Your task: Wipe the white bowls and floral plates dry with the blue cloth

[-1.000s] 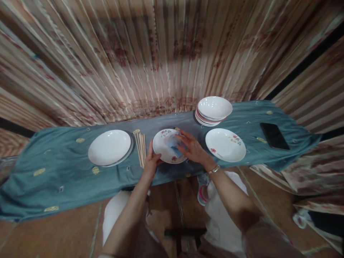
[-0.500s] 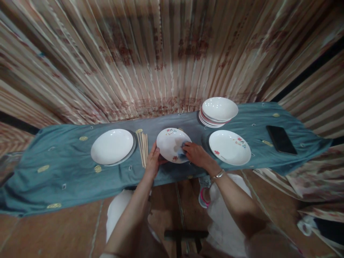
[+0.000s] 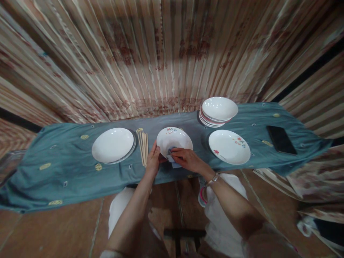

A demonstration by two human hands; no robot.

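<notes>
A white plate with a floral rim (image 3: pixel 177 138) is held tilted toward me over the middle of the table. My left hand (image 3: pixel 153 159) grips its left edge, thumb on top and fingers partly hidden beneath. Bunched in my right hand (image 3: pixel 188 159) is a bluish cloth (image 3: pixel 175 164), pressed on the lower front part of the plate. Just left of my left hand lie several wooden chopsticks (image 3: pixel 143 147). Right of my right hand rests another flowered plate (image 3: pixel 228 148).
A stack of white plates (image 3: pixel 111 145) stands on the left of the blue-green tablecloth (image 3: pixel 72 172). Stacked bowls (image 3: pixel 219 109) stand at the back right, and a black phone (image 3: pixel 281 139) lies farther right. A pleated curtain (image 3: pixel 166 64) hangs behind the table.
My right hand has moved left and slightly down with the cloth, from the plate's right side to its lower front. My left hand keeps its hold on the plate.
</notes>
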